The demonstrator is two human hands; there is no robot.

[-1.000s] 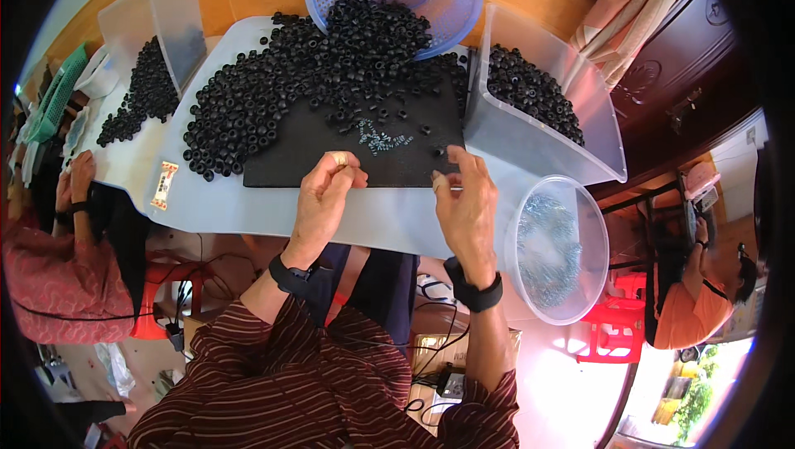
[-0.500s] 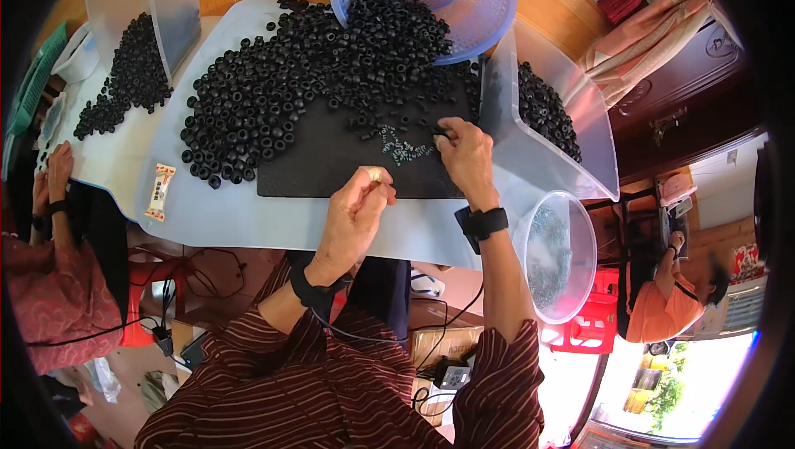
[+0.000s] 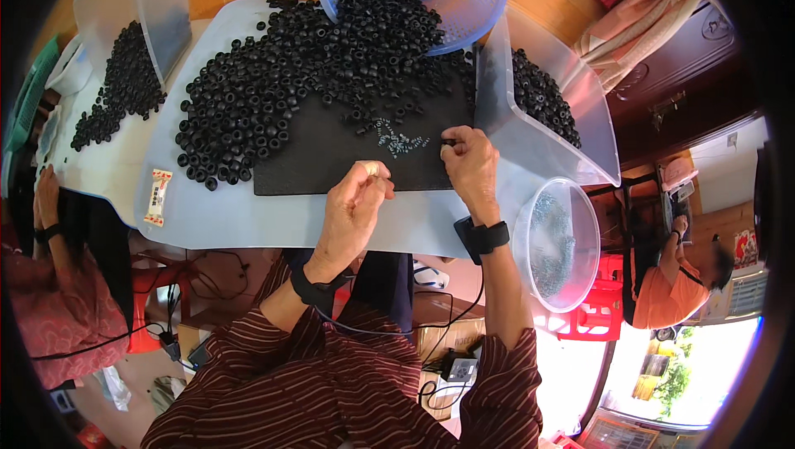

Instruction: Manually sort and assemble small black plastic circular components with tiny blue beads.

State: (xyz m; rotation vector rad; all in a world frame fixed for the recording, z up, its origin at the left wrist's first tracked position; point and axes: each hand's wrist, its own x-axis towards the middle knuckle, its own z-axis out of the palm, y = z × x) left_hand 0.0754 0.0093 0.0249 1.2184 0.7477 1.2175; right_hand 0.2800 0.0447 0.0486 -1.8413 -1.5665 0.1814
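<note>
My right hand (image 3: 472,166) is closed in a pinch over the right part of a black mat (image 3: 331,155), a small black ring-shaped piece (image 3: 448,142) between thumb and fingers. At the mat's near edge, my left hand (image 3: 351,207) has its fingertips pressed together; whatever they hold is hidden or too small to name. Between the hands, a little farther off, lie scattered tiny silvery metal pieces (image 3: 402,143). A big heap of black ring-shaped pieces (image 3: 240,109) covers the far and left side of the mat and the table beyond it.
A blue plastic basket (image 3: 468,2) tips black pieces onto the heap. Right of the mat stand a clear bin (image 3: 546,147) of black pieces and a round clear tub (image 3: 586,283) of small metal pieces. A wrapped snack (image 3: 157,197) lies left. Another person's hands (image 3: 47,198) rest at the left.
My right hand has drawn back slightly toward me with the black piece, away from the heap. My left hand keeps its pinch at nearly the same place. The view has shifted a little.
</note>
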